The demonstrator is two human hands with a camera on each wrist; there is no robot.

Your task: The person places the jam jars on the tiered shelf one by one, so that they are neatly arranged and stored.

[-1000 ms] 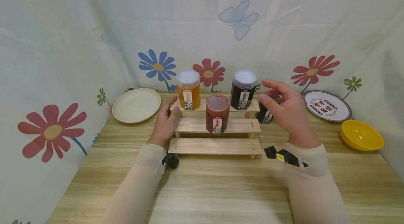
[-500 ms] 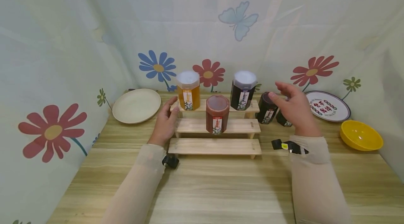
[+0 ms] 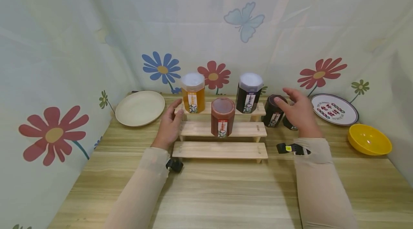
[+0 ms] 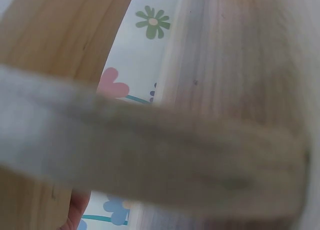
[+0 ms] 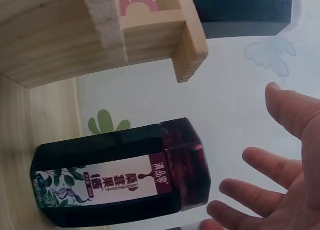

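My left hand (image 3: 169, 126) is at the left end of a three-tier wooden rack (image 3: 220, 150), with thumb and fingers on either side of the top shelf's end; the left wrist view shows mostly blurred planks (image 4: 230, 160). An amber jar (image 3: 193, 94) and a dark jar (image 3: 249, 94) stand on the top tier, a red-brown jar (image 3: 222, 117) on the middle one. To the rack's right, a dark purple jar (image 3: 273, 116) stands upright on the table. My right hand (image 3: 298, 112) hovers beside it, fingers spread and apart from the jar (image 5: 110, 175) in the right wrist view.
Another dark jar (image 3: 288, 124) is partly hidden behind the right hand. A cream plate (image 3: 140, 108) lies at the back left. On the right are a white plate with red lettering (image 3: 335, 108) and a yellow bowl (image 3: 369, 139). A flowered curtain (image 3: 193, 24) hangs behind the table.
My right hand has moved right, off the dark purple jar, which now shows more fully, then slightly back left and down. The left hand and the rack have stayed put.
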